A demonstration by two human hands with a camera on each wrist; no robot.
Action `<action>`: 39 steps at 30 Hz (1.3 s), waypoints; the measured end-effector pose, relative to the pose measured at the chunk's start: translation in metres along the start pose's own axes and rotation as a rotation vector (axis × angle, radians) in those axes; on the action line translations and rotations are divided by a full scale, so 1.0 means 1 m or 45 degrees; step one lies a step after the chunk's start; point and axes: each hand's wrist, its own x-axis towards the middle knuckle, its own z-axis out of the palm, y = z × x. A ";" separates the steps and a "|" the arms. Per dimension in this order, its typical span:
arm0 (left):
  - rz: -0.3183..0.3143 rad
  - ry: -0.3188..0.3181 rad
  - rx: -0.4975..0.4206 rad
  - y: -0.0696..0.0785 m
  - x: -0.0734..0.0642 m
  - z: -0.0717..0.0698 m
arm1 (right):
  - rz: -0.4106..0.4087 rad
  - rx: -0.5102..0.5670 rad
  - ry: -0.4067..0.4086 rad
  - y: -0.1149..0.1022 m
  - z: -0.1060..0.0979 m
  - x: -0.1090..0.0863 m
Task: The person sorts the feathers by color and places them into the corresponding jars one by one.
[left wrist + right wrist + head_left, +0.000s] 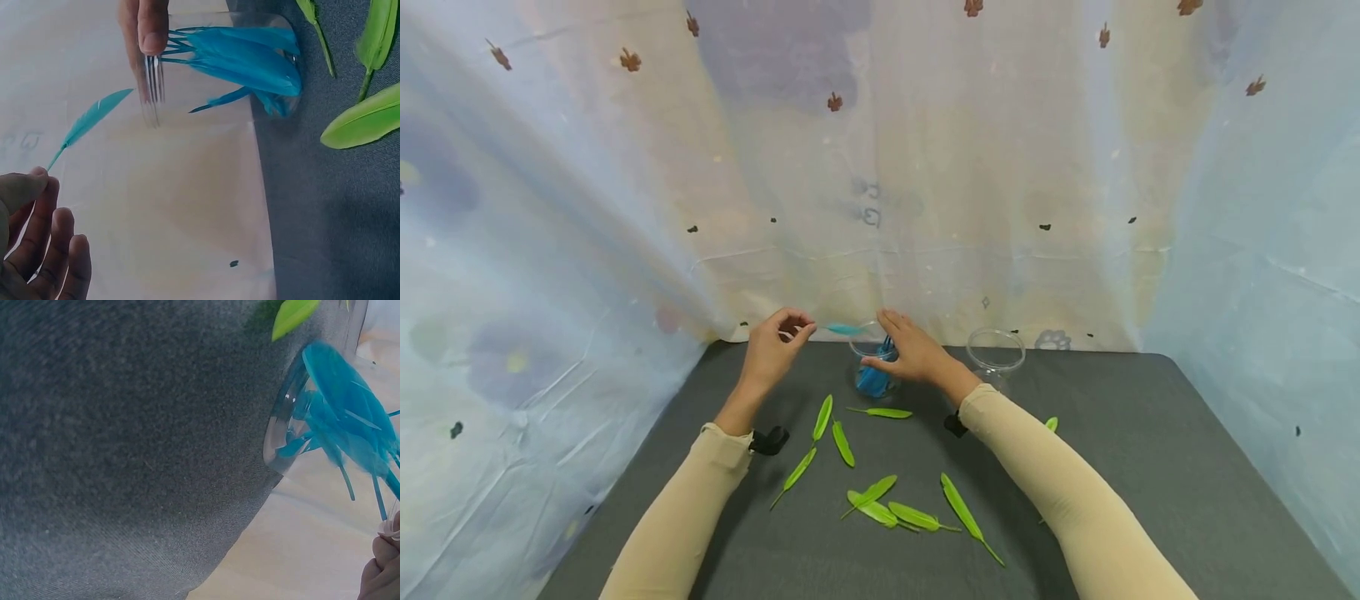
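My left hand (pixel 772 354) pinches a blue feather (pixel 97 117) by its quill between thumb and fingertip. The feather's tip points toward the rim of a clear plastic jar (pixel 275 434), near the back edge of the table. Several blue feathers (pixel 872 382) stand inside that jar, quills upward. Around the jar's rim, my right hand (pixel 917 350) holds it with the thumb on the near side and the fingers at the far side. In the right wrist view only part of a hand shows at the lower right, beside the jar's rim.
Several green feathers (pixel 958 506) lie scattered on the dark grey table (pixel 1180 483) in front of the jar. A second clear jar (pixel 997 367) stands to its right, behind my right forearm. A patterned curtain (pixel 925 275) hangs right behind the table's back edge.
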 end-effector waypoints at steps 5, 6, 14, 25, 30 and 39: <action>-0.027 -0.030 0.003 -0.004 0.002 0.013 | 0.002 0.001 -0.020 0.002 0.003 -0.001; -0.034 -0.035 0.007 -0.004 0.002 0.016 | 0.004 0.002 -0.020 0.002 0.003 -0.001; -0.056 -0.066 0.036 -0.004 0.008 0.037 | 0.006 -0.007 -0.022 0.004 0.006 -0.001; -0.083 -0.114 0.194 -0.002 0.014 0.056 | 0.026 0.005 -0.011 0.001 0.005 -0.002; -0.067 -0.078 0.276 0.002 0.015 0.060 | 0.036 -0.005 -0.001 0.000 0.002 -0.001; -0.025 -0.080 0.401 0.004 0.019 0.068 | 0.022 -0.018 0.010 -0.001 0.004 0.001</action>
